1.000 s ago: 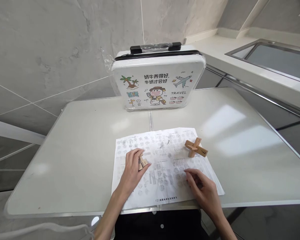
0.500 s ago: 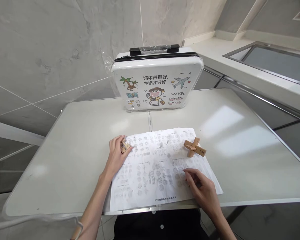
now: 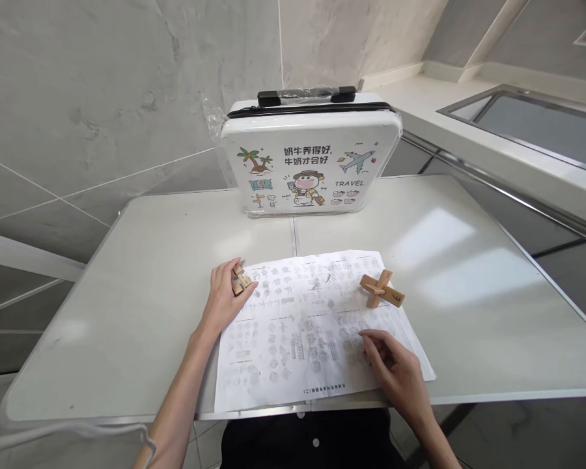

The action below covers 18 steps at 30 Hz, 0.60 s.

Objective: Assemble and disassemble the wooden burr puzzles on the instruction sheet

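My left hand (image 3: 221, 301) is closed around a small notched wooden puzzle block (image 3: 241, 281), at the upper left edge of a printed sheet (image 3: 283, 326). Its thumb and fingertips grip opposite sides of the block, and the palm side is hidden. Lower right on the sheet rests my right hand (image 3: 395, 368), fingers loosely curled in and thumb near the index finger, with nothing visible in them. Just beyond it, an assembled wooden cross puzzle (image 3: 381, 289) of interlocked flat pieces stands on the sheet's right edge. Rows of small diagrams cover the paper.
A white cartoon-printed suitcase (image 3: 312, 156) in clear plastic wrap stands at the back of the light folding table (image 3: 141, 260). To the right runs a white counter (image 3: 420, 98) with an inset sink. A grey tiled wall (image 3: 102, 85) rises behind.
My left hand has shifted slightly left and tilted, so more of the wooden block shows. My right hand and the cross puzzle stay in place; the view has moved a little.
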Tool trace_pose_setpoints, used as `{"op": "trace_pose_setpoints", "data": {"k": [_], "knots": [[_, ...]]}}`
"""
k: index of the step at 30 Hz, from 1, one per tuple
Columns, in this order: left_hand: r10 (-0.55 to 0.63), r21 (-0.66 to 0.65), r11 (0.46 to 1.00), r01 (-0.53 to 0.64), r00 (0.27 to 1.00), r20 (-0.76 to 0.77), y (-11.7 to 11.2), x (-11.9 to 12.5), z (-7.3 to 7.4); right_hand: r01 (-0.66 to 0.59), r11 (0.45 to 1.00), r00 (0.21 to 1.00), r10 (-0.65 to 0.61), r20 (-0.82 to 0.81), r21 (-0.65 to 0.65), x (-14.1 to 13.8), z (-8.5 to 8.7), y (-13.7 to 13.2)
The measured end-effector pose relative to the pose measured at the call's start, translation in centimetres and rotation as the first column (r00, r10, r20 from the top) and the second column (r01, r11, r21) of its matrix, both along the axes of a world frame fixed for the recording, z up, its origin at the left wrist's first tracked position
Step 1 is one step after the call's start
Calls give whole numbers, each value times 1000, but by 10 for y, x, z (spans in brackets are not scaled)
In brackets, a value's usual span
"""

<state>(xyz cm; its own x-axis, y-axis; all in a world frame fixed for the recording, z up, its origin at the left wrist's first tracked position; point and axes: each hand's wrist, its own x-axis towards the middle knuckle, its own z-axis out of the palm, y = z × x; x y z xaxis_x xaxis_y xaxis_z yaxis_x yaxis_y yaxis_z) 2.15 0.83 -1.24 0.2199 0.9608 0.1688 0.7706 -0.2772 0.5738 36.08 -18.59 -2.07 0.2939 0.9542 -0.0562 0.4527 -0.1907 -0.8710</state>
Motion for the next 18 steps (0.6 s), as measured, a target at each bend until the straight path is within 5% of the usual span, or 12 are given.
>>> {"op": "trace_pose_setpoints", "data": {"k": [5, 10, 15, 18], "knots": [[3, 124, 992, 5, 998, -69, -9, 2, 8, 17, 1000, 1000, -17, 2, 1, -1, 1, 1], [29, 234, 972, -19, 999, -40, -45, 20, 18, 23, 1000, 1000, -23, 5, -12, -2, 1, 2], [-164, 3, 986, 165, 980, 111, -87, 47, 16, 29, 999, 999, -28, 16, -15, -2, 0, 2], [-252, -172, 941, 293, 941, 225, -104, 63, 19, 31, 999, 999, -31, 17, -13, -2, 0, 2]]}}
